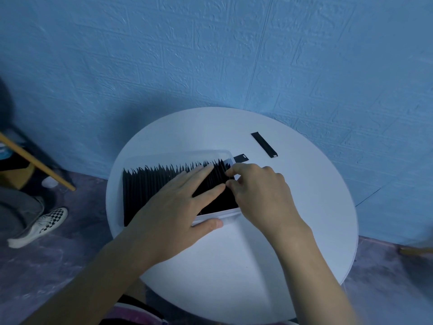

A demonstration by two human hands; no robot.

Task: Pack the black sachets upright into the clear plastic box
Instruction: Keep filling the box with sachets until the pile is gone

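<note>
On the right hand point(260, 191) the fingers point(234, 169) are curled. Thumb and forefinger pinch the end sachet point(228, 195) at the right end of the row, apparently seating it. On the left hand point(173, 207) the fingers point(206, 173) lie straight and flat across the tops of the packed sachets point(150, 191), pressing them leftward. Its thumb rests against the near wall of the clear box point(178, 154), and it grips nothing.

The box sits on the left half of the desk point(234, 254), long axis left to right, and looks nearly full. A loose sachet point(264, 144) lies flat toward the desk's far right edge, beyond the right hand, its long axis running far-left to near-right. The right hand is clearly nearer to it. A second loose sachet point(241, 157) peeks out just behind the box's far right corner.
</note>
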